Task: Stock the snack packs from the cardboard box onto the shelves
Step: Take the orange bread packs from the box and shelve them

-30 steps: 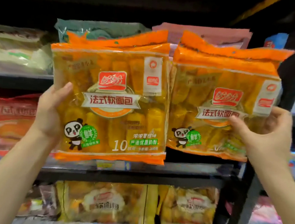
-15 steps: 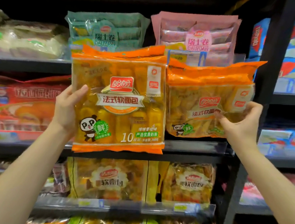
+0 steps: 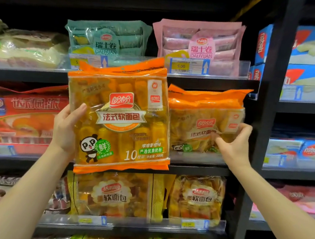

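Observation:
My left hand (image 3: 65, 128) grips the left edge of an orange snack pack (image 3: 120, 120) with a panda on it, held upright in front of the middle shelf (image 3: 196, 170). A second orange pack sits behind it in the same grip; only its top edge shows. My right hand (image 3: 234, 143) pinches the front of another orange snack pack (image 3: 204, 121), which stands inside the middle shelf bay, leaning back, with its bottom hidden behind the clear shelf lip. The cardboard box is out of view.
A teal pack (image 3: 108, 38) and a pink pack (image 3: 199, 45) stand on the shelf above. A red pack (image 3: 23, 115) lies left of my left hand. Yellow bread packs (image 3: 116, 194) fill the shelf below. A black upright post (image 3: 264, 128) bounds the bay on the right.
My right hand has pushed its orange pack farther back into the middle shelf bay. The left pack has stayed in front of the shelf. The view has dropped, showing more of the upper shelf.

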A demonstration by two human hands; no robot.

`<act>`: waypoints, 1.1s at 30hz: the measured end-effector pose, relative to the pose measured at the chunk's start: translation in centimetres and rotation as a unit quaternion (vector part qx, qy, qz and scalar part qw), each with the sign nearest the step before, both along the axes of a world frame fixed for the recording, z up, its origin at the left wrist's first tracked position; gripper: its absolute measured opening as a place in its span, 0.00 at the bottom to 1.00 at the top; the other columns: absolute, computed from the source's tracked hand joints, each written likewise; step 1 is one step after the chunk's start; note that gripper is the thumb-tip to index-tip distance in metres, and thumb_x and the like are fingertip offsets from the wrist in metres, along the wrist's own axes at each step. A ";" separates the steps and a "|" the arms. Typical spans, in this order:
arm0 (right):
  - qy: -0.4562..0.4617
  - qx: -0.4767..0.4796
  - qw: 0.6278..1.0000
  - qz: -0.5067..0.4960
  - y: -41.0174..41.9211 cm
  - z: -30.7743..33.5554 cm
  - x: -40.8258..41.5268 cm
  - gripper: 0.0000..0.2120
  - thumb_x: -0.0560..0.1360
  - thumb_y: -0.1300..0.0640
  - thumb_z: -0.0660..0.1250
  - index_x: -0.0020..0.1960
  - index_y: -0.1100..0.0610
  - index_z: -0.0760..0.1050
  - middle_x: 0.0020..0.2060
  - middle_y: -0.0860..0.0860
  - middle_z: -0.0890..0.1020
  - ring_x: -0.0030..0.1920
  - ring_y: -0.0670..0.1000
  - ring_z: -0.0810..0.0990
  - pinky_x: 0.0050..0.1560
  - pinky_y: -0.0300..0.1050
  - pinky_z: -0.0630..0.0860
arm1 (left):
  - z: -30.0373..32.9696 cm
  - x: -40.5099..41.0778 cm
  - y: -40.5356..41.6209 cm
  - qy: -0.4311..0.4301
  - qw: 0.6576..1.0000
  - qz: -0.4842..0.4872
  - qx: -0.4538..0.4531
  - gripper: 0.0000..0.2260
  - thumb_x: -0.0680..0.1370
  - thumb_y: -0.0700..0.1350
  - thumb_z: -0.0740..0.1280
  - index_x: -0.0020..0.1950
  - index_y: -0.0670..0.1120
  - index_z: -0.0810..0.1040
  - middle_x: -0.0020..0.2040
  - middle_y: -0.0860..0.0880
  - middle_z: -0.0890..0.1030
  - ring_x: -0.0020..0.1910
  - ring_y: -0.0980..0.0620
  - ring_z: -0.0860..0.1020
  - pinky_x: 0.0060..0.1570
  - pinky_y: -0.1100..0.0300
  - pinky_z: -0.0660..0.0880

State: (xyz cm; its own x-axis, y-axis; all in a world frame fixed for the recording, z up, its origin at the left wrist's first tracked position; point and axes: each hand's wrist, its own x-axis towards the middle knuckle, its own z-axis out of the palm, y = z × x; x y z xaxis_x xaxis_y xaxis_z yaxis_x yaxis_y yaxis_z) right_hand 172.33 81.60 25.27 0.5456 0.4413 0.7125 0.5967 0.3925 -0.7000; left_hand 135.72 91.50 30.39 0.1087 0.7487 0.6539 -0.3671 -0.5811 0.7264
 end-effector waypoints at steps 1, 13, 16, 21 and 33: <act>0.004 -0.009 1.000 0.001 0.1 -0.2 0.0 0.27 0.69 0.60 0.73 0.58 0.56 0.59 0.49 0.46 0.72 0.49 0.36 0.73 0.42 0.28 0.74 | 0.0 0.1 0.0 0.003 1.000 0.002 0.001 0.13 0.71 0.52 0.64 0.54 0.53 0.80 0.49 0.51 0.84 0.49 0.47 0.82 0.45 0.56 0.80; 0.033 -0.109 0.993 0.025 1.3 1.2 0.0 0.32 0.72 0.57 0.71 0.66 0.57 0.54 0.62 0.54 0.68 0.58 0.47 0.70 0.55 0.44 0.72 | -0.3 1.5 0.2 0.008 1.000 -0.005 0.008 0.10 0.71 0.50 0.64 0.51 0.53 0.79 0.43 0.53 0.84 0.44 0.51 0.83 0.40 0.59 0.80; 0.039 -0.110 0.993 0.011 1.7 1.4 0.3 0.32 0.72 0.57 0.70 0.66 0.57 0.53 0.64 0.56 0.68 0.58 0.48 0.70 0.54 0.43 0.72 | -0.5 1.6 0.2 0.008 1.000 -0.012 0.006 0.11 0.72 0.49 0.63 0.52 0.52 0.78 0.44 0.53 0.85 0.43 0.51 0.83 0.39 0.60 0.80; 0.055 -0.101 0.993 -0.021 1.7 1.3 0.9 0.32 0.72 0.56 0.71 0.66 0.55 0.54 0.65 0.56 0.68 0.60 0.52 0.72 0.54 0.43 0.71 | -1.0 1.2 0.5 0.008 1.000 -0.020 0.002 0.10 0.72 0.48 0.63 0.51 0.52 0.79 0.45 0.52 0.84 0.44 0.50 0.83 0.40 0.58 0.81; 0.042 -0.126 0.990 -0.037 2.0 1.1 0.7 0.35 0.73 0.54 0.69 0.71 0.54 0.51 0.68 0.56 0.64 0.66 0.54 0.68 0.59 0.46 0.69 | -1.8 0.9 0.9 0.018 1.000 -0.009 0.000 0.09 0.78 0.44 0.60 0.54 0.50 0.77 0.43 0.53 0.85 0.43 0.52 0.83 0.40 0.59 0.81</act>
